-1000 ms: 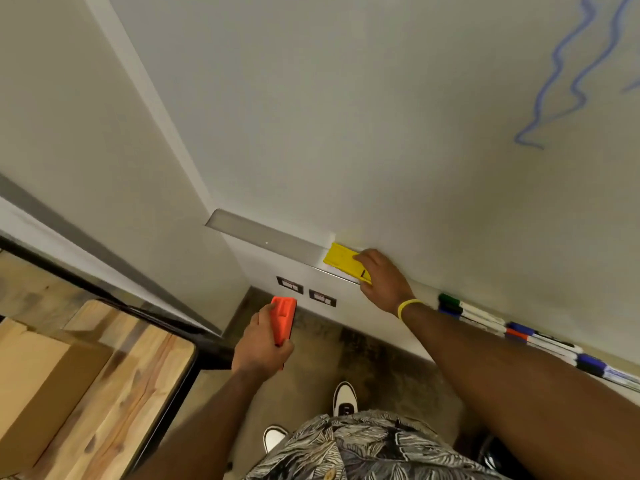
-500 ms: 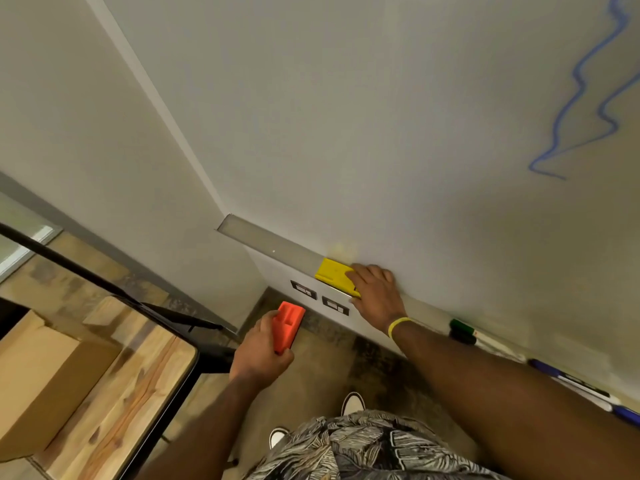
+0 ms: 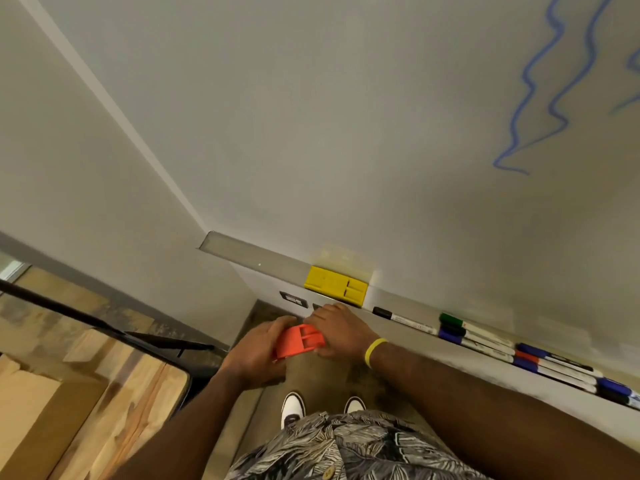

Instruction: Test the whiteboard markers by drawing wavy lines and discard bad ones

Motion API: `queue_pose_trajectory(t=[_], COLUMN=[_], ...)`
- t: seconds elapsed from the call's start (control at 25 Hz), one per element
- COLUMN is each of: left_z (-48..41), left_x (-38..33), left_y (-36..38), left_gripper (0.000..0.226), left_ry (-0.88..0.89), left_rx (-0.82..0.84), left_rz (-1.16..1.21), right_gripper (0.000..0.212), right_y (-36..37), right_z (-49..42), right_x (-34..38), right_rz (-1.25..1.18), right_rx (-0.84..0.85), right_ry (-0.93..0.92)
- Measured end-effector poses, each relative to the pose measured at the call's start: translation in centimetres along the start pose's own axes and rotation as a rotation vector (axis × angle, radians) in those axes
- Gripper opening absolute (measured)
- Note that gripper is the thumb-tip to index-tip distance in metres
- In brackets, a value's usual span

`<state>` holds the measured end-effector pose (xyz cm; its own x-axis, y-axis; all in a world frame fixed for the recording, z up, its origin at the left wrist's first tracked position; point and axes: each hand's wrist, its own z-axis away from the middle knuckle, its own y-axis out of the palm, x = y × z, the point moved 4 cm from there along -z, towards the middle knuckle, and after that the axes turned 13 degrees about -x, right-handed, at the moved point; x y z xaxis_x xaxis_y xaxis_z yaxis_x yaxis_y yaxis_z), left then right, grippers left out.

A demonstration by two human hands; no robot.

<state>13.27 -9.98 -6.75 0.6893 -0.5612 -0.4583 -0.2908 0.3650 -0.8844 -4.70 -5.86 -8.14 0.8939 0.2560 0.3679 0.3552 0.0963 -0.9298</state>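
Cardboard box (image 3: pixel 27 410): plain brown, flat-sided, at the far left on the table.
Table (image 3: pixel 135 382): pale wood planks with visible grain, a rounded corner and a dark rim.
Left hand (image 3: pixel 252 355): fingers curled round the left end of the orange block, clamped on it.
Orange block (image 3: pixel 299 342): matte plastic, rectangular with ribbed slots on its face, held between both hands below the tray.
Tray (image 3: pixel 242 252): a long, smooth grey metal ledge along the whiteboard's lower edge.
Yellow block (image 3: pixel 336 284): the same slotted plastic shape, lying flat in the tray, apart from both hands.
Right hand (image 3: pixel 341 336): fingers wrapped over the orange block's right end, gripping it.
Wristband (image 3: pixel 374 351): a thin yellow loop on the right wrist.
Markers (image 3: pixel 519 348): slim white barrels with black, green, blue and red caps, lying side by side in the tray to the right of the yellow block.
Whiteboard (image 3: pixel 346 133): smooth and off-white.
Wavy lines (image 3: pixel 540 91): blue strokes at the board's upper right.
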Motion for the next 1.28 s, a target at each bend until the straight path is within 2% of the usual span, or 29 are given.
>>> queue_pose_trajectory(t=[0.08,0.2,0.32,0.4,0.56,0.84,1.28], left_z=[-0.9,-2.5,-3.4,-3.2,-1.6,0.5,-2.3], left_x=[0.6,2.4,5.0,6.8,9.7,12.6,12.7], left_y=[-1.1,-3.0,-5.2,-6.2,-6.0,-4.8,-4.6], left_gripper=[0.080,0.072,0.083,0.088,0.089,0.089,0.084], left_ry=[0.048,0.097,-0.019,-0.129,-0.224,-0.234,-0.124], left_rx=[-0.026,-0.156,-0.283,-0.318,-0.259,-0.186,-0.152], left_rz=[-0.001,-0.044,-0.065,-0.086,-0.058,-0.037,-0.094], right_gripper=[0.061,0.059,0.052,0.050,0.044,0.047,0.049], right_y=[-0.4,-1.4,-2.5,-3.1,-3.2,-2.0,-2.4], right_z=[-0.7,-2.3,-4.6,-6.4,-9.5,-12.4,-9.8], right_x=[0.3,0.7,0.3,-0.1,-0.1,0.3,0.2], right_rz=[-0.080,-0.135,-0.123,-0.104,-0.019,0.115,0.178], right_rx=[-0.060,-0.208,-0.333,-0.357,-0.355,-0.322,-0.327], right_ry=[0.054,0.152,0.289,0.389,0.477,0.526,0.592])
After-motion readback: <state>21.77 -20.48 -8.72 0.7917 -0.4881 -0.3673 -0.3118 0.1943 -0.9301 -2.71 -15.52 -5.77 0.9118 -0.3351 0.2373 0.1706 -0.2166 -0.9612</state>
